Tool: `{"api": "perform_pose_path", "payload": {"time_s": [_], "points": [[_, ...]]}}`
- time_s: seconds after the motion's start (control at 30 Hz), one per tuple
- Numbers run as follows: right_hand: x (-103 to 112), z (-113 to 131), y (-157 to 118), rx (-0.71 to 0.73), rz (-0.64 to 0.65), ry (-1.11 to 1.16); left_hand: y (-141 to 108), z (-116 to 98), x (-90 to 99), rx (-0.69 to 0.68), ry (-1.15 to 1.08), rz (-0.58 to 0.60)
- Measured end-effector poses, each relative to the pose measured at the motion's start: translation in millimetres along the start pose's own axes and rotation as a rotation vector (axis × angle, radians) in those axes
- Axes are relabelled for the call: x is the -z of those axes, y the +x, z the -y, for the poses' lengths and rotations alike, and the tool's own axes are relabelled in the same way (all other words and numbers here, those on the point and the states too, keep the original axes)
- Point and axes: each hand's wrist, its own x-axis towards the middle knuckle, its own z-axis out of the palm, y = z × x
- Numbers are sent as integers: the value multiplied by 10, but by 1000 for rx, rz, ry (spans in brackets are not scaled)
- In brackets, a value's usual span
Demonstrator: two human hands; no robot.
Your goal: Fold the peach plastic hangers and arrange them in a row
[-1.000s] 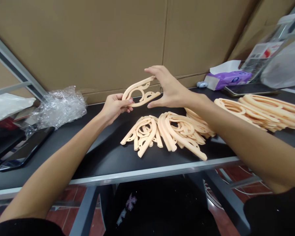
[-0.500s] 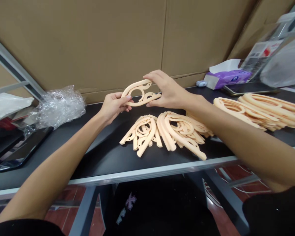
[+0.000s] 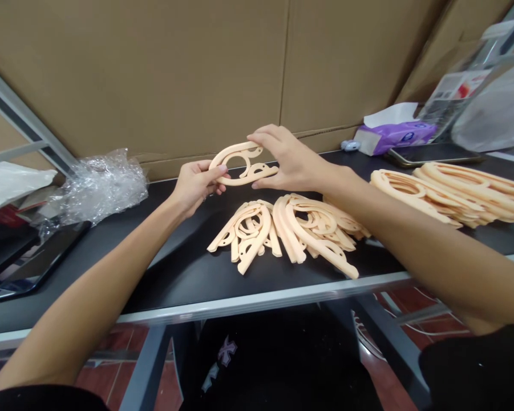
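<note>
1. So, a peach, wishbone-shaped, plastic-looking piece [image 3: 231, 149] with a round opening is being held up above the black tabletop [image 3: 175, 279], toward its back edge.
2. Its curved end is clamped between the thumb and fingers of the left hand [image 3: 195, 184], so that grip's closed on it.
3. The two free ends are bracketed by the right hand [image 3: 297, 162], fingers at the upper arm, thumb by the lower one. Whether it's actually being squeezed there can't be told.
4. Below the hands, a loose heap of matching peach pieces [image 3: 286, 227] is spread near the tabletop's front edge, overlapping every which way.
5. More of them are stacked in a neater peach pile [image 3: 466, 191] toward the right end, partly cut off by the view.
6. Near the back right corner, a purple-and-white tissue pack [image 3: 404, 137] is parked with a sheet poking out, just beside a dark flat phone [image 3: 434, 154].
7. Over on the left side, crinkly clear plastic wrap [image 3: 105, 185] is bunched up behind a glossy black flat device [image 3: 43, 262].
</note>
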Motion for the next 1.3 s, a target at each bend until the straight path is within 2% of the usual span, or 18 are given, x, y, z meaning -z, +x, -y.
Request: {"api": "perform_pose_path", "payload": {"time_s": [0.13,0.47,0.67,0.77,0.87,1.03,1.1,1.17,1.3], "points": [[20,37,-1,1,20,-11,3,-19,-2,22,5,-21],[34,79,2,-108,15,-82,13,-80,-34,52,-77,-80],[287,-5,25,-208,-67,-101,49,-90,52,-2,97,-131],[464,9,-22,-257,-77,-107,46,-134,94,-35,283,-17],[597,76,-150,-317,-80,-145,-55,-193,91,-113,506,204],[640,131,-384,-365,-183,-143,-531,-201,144,-252,810,555],[611,117,-423,-352,-228,-140,-741,-155,196,-220,894,624],[579,104,-432,-343,-249,-142,-896,-96,236,-175,937,645],[549,118,-426,-342,-227,-134,-1003,-14,231,-121,948,603]]}}
